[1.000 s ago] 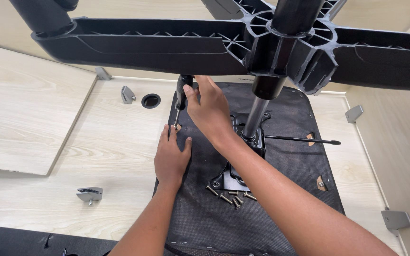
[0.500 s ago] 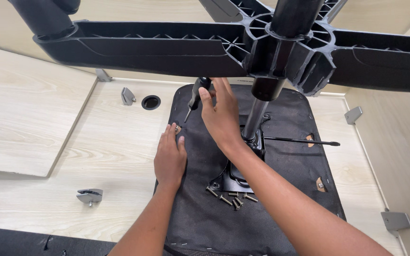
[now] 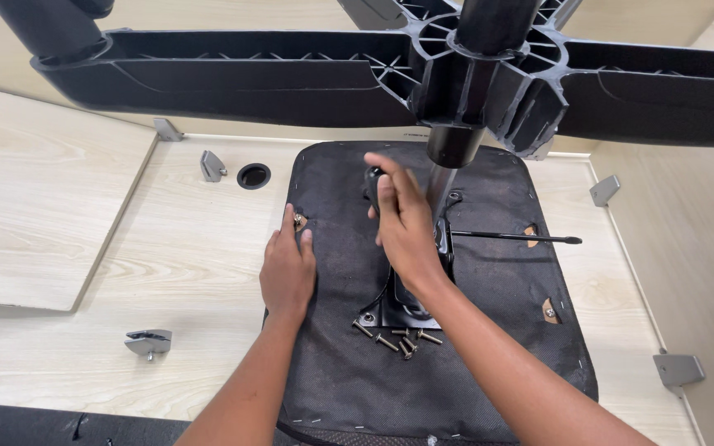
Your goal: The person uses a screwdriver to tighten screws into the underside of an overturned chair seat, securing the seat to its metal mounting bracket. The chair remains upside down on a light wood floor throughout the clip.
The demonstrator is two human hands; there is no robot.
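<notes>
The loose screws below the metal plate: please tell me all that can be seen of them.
The screws are a small loose cluster, about six, metallic and silver-grey, each with a head and a short shank. They lie flat, pointing different ways, on the black fabric of the upturned seat underside, just below the metal mounting plate. Neither hand touches them; the right hand is nearer than the left hand.

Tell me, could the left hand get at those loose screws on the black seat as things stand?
Probably yes. The left hand lies flat on the seat, holding nothing, and the screws lie just to its right in the open. Only the right forearm passes close beside them; nothing covers them.
</notes>
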